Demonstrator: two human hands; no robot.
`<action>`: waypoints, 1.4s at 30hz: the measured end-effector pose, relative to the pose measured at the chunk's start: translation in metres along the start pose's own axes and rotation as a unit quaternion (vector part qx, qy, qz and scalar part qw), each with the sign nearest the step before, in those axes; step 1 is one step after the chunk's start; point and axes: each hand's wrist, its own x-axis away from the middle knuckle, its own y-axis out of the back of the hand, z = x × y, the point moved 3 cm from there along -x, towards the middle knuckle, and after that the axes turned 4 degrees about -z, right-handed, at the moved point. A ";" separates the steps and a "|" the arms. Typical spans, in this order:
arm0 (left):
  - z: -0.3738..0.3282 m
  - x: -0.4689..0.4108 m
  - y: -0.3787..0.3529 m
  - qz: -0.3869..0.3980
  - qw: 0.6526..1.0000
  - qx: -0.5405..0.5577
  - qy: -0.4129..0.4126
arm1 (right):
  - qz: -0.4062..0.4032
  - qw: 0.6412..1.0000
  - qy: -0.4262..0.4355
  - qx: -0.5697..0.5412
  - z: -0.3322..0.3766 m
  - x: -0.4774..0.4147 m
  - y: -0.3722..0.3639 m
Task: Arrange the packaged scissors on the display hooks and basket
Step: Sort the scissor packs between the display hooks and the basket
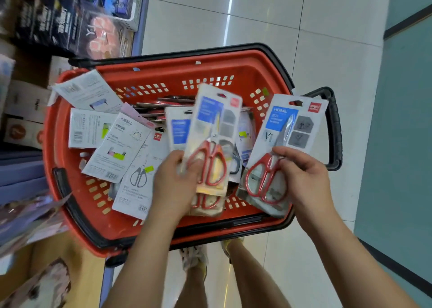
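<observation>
At the lower centre of the frame, the left hand [174, 181] grips a fanned stack of red-handled scissors packs [211, 130]. Just right of it, the right hand [304, 179] pinches a single red-handled scissors pack [281, 144] by its handles. Both are held over a red basket [56, 144] with black handles. In the basket's left half lie more carded packs [112, 144], overlapping, some face down. Beyond, boxed goods [58, 20] fill the upper left, and pale floor tiles [257, 15] fill the upper right.
</observation>
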 end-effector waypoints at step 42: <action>-0.127 0.529 0.305 -0.467 0.758 0.451 -0.065 | 0.709 0.622 0.294 0.154 0.249 0.531 0.032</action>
